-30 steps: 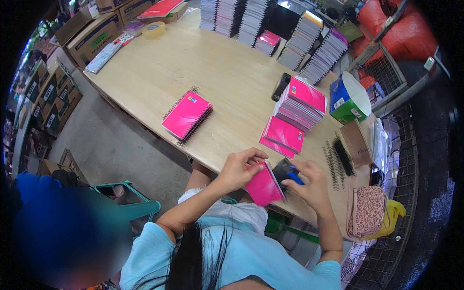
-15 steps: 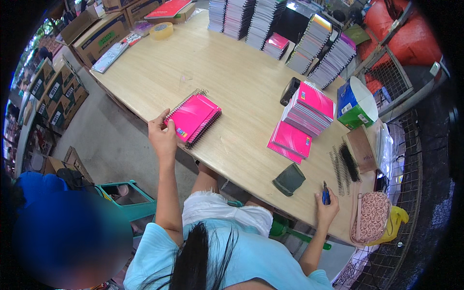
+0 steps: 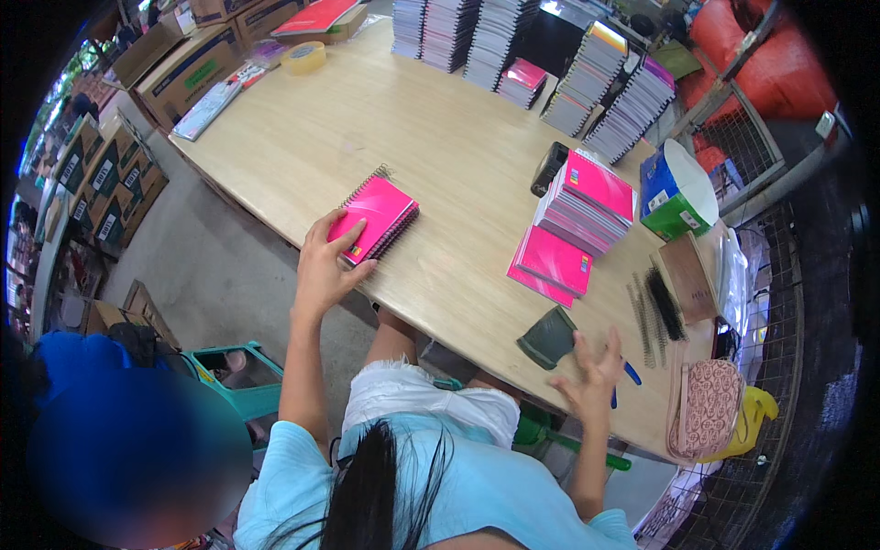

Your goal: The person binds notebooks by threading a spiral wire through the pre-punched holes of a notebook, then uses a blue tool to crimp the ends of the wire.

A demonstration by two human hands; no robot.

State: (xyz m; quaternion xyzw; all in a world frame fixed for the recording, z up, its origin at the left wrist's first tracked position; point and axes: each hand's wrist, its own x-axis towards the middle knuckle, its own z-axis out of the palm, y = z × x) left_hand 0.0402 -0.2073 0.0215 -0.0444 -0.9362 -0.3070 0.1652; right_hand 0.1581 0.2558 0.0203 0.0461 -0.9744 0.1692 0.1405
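A small stack of pink spiral notebooks (image 3: 383, 213) lies near the table's front edge, with wire coils along two sides. My left hand (image 3: 328, 261) grips its near left corner, fingers over the cover and thumb at the near edge. To the right, my right hand (image 3: 591, 374) is raised above the table, empty, its fingers spread. Blue-handled pliers (image 3: 632, 373) lie beside and partly behind that hand. Just left of its fingers sits a dark green block-like object (image 3: 548, 338), its kind unclear.
Pink notebooks (image 3: 587, 206) are piled right of centre, beside a blue-green carton (image 3: 674, 197). Loose wire coils (image 3: 662, 302), a brown box (image 3: 689, 280) and a patterned pouch (image 3: 708, 408) line the right side. Tall notebook stacks (image 3: 500, 41) and a tape roll (image 3: 303, 59) stand at the back.
My right hand has let go of the pliers, opened and moved up and left. My left hand has shifted right, farther over the notebook stack.
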